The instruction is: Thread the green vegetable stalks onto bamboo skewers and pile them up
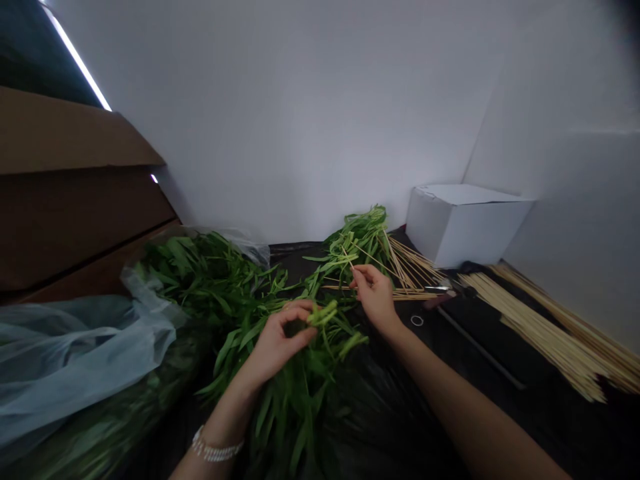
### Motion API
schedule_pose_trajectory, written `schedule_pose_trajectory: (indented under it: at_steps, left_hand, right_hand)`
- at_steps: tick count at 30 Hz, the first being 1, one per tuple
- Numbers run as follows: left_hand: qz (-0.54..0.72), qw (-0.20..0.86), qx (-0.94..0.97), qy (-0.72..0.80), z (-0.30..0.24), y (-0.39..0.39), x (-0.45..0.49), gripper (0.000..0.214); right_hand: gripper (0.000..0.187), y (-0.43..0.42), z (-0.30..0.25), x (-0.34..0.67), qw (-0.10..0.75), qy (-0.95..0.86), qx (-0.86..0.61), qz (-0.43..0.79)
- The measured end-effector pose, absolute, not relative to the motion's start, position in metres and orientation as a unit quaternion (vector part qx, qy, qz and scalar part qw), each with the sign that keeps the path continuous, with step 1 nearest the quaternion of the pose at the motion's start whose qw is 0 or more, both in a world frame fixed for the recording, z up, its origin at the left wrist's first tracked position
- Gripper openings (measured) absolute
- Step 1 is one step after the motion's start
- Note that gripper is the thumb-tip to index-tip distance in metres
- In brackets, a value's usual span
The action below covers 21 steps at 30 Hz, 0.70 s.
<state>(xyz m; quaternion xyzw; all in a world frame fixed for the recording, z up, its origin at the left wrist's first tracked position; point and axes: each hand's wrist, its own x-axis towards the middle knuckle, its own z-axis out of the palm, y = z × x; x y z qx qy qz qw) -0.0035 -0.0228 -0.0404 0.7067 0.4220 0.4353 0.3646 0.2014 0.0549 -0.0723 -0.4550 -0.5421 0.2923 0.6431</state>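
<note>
My left hand (287,337) is pinched round light green cut stems (325,312) of long-leaved greens. Their narrow leaves hang down over the dark covering beneath. To the right and a little farther away, my right hand (373,293) pinches a thin wooden stick (347,256) between thumb and fingertips. The stick points up toward a pile of leafy greens (365,230) by the wall. Several thin sticks (410,261) stick out of that pile to the right. More loose leaves (200,267) lie left of my hands, partly in a clear plastic bag (150,320).
A white box (475,223) stands at the back right. Nearer lie bundles of pale sticks (535,327), a dark flat case (495,340), a small white ring (417,321) and what look like scissors (440,289). Cardboard boxes (75,213) rise at the left.
</note>
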Motion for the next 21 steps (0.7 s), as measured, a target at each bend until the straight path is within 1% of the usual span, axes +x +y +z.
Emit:
schedule_pose_trajectory:
  at_steps: [2,3,6,8,10,13,15,18,21]
  left_hand:
    - [0.505,0.47,0.6,0.406,-0.035,-0.023,-0.011,0.018]
    - [0.54,0.504,0.548,0.393,-0.033,-0.023,-0.014,0.022]
    - [0.613,0.547,0.457,0.341,-0.029,-0.023,-0.023,0.027]
    - [0.592,0.565,0.466,0.337,-0.028,-0.023,-0.026,0.024]
    - [0.521,0.571,0.502,0.387,-0.029,-0.022,-0.029,0.023]
    - [0.42,0.525,0.565,0.478,-0.035,-0.017,-0.033,0.025]
    - [0.389,0.46,0.624,0.498,-0.04,-0.011,-0.035,0.028]
    - [0.403,0.335,0.684,0.508,-0.045,-0.001,-0.038,0.028]
    - [0.428,0.259,0.679,0.537,-0.046,0.003,-0.041,0.03]
  right_hand:
    - [0.028,0.055,-0.072,0.202,0.643,-0.54,-0.459,0.292]
    - [0.028,0.055,-0.071,0.202,0.643,-0.539,-0.459,0.293]
    - [0.027,0.053,-0.07,0.202,0.644,-0.539,-0.456,0.295]
    - [0.026,0.053,-0.07,0.202,0.644,-0.539,-0.454,0.296]
    - [0.026,0.053,-0.071,0.201,0.644,-0.54,-0.452,0.3]
    - [0.027,0.053,-0.072,0.201,0.643,-0.54,-0.449,0.305]
    - [0.027,0.054,-0.073,0.2,0.643,-0.539,-0.449,0.306]
    - [0.027,0.054,-0.073,0.2,0.641,-0.54,-0.451,0.306]
    - [0.028,0.053,-0.073,0.2,0.64,-0.54,-0.451,0.309]
